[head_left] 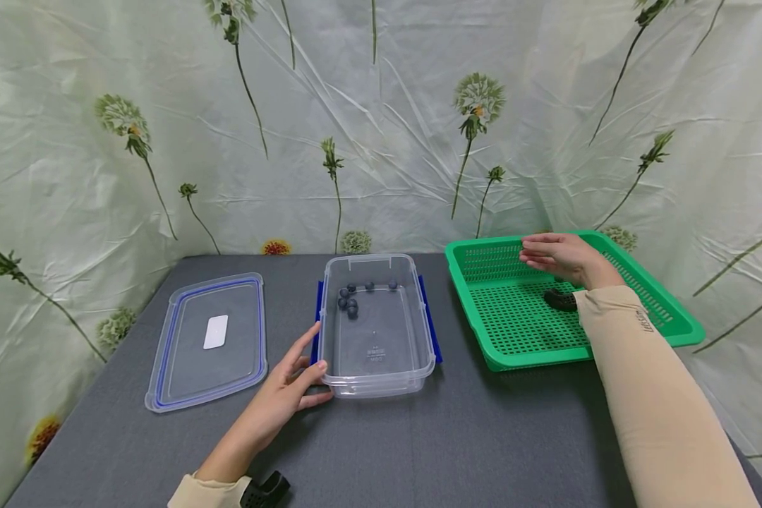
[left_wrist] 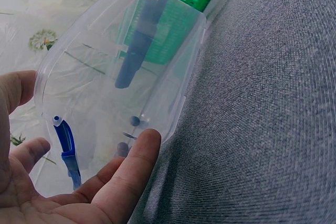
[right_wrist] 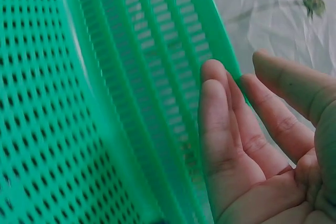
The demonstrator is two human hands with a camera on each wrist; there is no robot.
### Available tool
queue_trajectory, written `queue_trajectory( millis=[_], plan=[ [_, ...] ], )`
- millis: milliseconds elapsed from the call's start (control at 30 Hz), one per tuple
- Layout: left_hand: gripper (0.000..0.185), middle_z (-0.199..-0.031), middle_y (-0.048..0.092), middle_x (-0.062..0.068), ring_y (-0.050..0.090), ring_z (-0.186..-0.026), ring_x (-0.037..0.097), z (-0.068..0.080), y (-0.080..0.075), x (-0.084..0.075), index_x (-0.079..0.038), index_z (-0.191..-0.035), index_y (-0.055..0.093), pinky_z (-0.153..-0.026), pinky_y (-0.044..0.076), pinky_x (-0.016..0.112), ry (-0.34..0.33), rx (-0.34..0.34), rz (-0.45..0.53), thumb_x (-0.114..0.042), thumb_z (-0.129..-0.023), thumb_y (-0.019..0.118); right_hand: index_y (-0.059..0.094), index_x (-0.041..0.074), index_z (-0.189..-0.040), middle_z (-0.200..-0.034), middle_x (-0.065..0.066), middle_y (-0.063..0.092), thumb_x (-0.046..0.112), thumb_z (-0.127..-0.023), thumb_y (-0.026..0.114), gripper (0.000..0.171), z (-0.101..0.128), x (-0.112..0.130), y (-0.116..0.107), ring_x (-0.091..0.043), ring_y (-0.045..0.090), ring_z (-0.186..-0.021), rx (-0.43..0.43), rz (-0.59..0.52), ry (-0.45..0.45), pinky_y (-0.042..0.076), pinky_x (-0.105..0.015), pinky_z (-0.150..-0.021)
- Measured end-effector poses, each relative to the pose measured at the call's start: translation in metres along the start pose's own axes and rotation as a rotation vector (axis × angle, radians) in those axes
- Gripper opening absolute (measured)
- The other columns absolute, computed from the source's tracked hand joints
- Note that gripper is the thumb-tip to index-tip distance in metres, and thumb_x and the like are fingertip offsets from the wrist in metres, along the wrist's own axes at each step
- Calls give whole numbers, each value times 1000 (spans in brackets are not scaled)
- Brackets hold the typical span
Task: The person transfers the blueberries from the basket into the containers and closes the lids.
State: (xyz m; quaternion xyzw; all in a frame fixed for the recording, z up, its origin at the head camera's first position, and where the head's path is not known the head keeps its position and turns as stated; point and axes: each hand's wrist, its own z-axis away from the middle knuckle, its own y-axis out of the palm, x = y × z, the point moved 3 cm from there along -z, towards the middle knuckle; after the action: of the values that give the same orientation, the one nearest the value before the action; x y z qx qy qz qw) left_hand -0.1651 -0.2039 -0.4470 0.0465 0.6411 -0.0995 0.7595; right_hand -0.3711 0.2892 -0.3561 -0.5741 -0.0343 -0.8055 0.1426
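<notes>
A clear plastic container point(head_left: 381, 335) with blue side clips stands mid-table, several blueberries point(head_left: 349, 303) in its far left part. My left hand point(head_left: 286, 391) rests against its front left corner, fingers spread along the side; the left wrist view shows this hand point(left_wrist: 79, 182) around a blue clip point(left_wrist: 68, 153). Over the green basket point(head_left: 502, 346) is my right hand point(head_left: 565, 257), fingers extended and close together. In the right wrist view nothing shows in the right hand point(right_wrist: 262, 150), whose thumb stands apart from the fingers, beside the basket's slotted wall point(right_wrist: 173, 87).
A clear lid point(head_left: 190, 374) with a blue seal and a white label point(head_left: 216, 331) lies flat left of the container. A grey cloth point(head_left: 444, 444) covers the table. Behind it hangs a pale curtain point(head_left: 394, 162) with a dandelion print.
</notes>
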Motion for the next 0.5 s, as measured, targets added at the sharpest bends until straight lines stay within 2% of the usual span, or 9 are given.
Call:
queue_trajectory(
  millis=[167, 367, 433, 500],
  plan=[
    [70, -160, 35, 32, 64, -123, 33, 0, 0, 1, -43, -170, 23, -103, 63, 51, -5, -5, 0, -26, -113, 59, 52, 16, -137, -97, 18, 75, 22, -113, 57, 25, 3, -13, -20, 2, 74, -97, -27, 51, 31, 61, -16, -95],
    [70, -160, 34, 33, 65, -124, 33, 0, -1, 0, -44, -170, 23, -103, 63, 51, -6, -1, 1, -27, -113, 59, 33, 4, -162, -93, 21, 73, 24, -114, 54, 56, 8, -29, -40, 4, 72, -95, -42, 131, 68, 61, -16, -94],
    [70, -161, 34, 33, 65, -124, 33, 0, -1, 0, -44, -170, 23, -103, 63, 51, -5, 1, 1, -26, -113, 59, 40, 9, -158, -93, 20, 73, 22, -115, 52, 46, 10, -33, -46, 4, 73, -94, -37, 120, 87, 61, -16, -93],
    [70, -161, 34, 33, 65, -124, 33, 0, -1, 0, -44, -170, 23, -103, 63, 51, -5, 0, -1, -26, -113, 58, 37, 10, -159, -93, 20, 73, 22, -116, 50, 47, 13, -35, -50, 5, 72, -93, -35, 122, 104, 61, -15, -91]
  ],
)
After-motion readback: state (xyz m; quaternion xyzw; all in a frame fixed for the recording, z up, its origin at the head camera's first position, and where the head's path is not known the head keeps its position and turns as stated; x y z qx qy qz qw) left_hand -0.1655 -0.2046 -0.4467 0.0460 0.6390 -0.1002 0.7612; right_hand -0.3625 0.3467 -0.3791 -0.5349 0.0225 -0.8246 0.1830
